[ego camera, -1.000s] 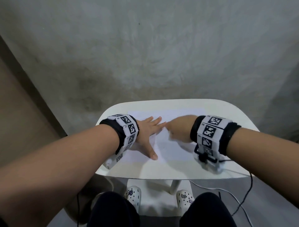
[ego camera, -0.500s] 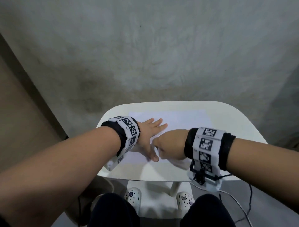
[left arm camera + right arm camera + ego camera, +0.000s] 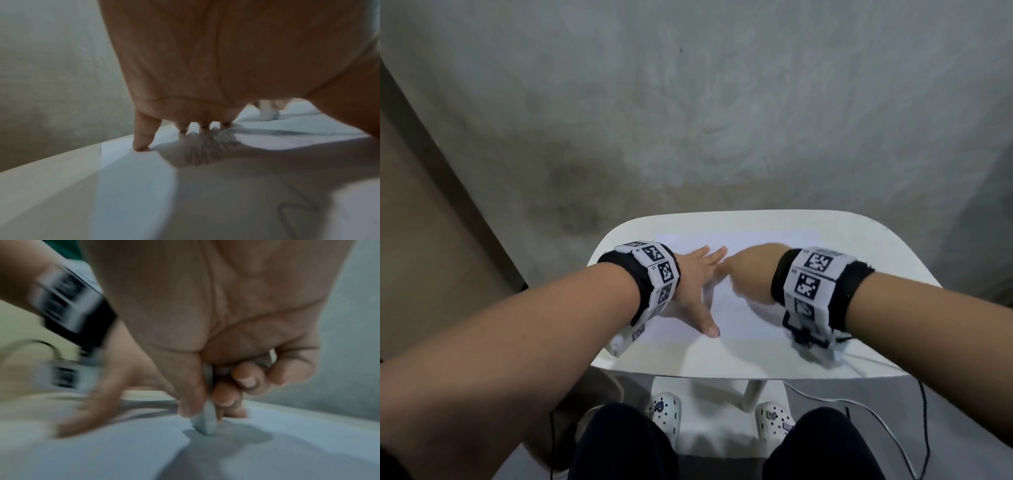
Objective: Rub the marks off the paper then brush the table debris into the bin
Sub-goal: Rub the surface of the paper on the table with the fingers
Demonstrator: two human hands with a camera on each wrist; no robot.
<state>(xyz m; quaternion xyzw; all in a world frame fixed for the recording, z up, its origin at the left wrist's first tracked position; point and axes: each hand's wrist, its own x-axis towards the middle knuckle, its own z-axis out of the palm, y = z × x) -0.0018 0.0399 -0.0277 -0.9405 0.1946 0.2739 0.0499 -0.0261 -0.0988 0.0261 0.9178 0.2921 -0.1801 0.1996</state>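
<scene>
On the small white tabletop [image 3: 774, 363] a sheet of white paper [image 3: 743, 311] lies flat, its far edge near the tabletop's far rim and its near edge short of the near rim. The person's left hand [image 3: 693, 287] rests on the left part of the paper with fingers straight and spread, thumb stretched toward the near edge; in the left wrist view the fingertips [image 3: 141, 142] press down on the sheet and it grips nothing. Pencil marks [image 3: 203, 152] show on the paper just beside those fingertips, a scribbled patch of strokes, and a fainter outline sits closer to the wrist.

The right hand [image 3: 748, 274] is just to the right of the left one, knuckles nearly touching the left fingers. Its fingers are curled, and thumb and fingers pinch a pale grey-white eraser [image 3: 205, 423], which stands nearly upright with its lower end on the paper. The right wrist view is blurred.

Both wrists wear black bands with black-and-white square markers. A cable [image 3: 893, 442] hangs off the near right edge of the tabletop. Under the tabletop, white clogs [image 3: 664, 411] sit on the floor, with dark trouser knees nearer. A grey concrete wall [image 3: 688, 102] stands beyond the tabletop.
</scene>
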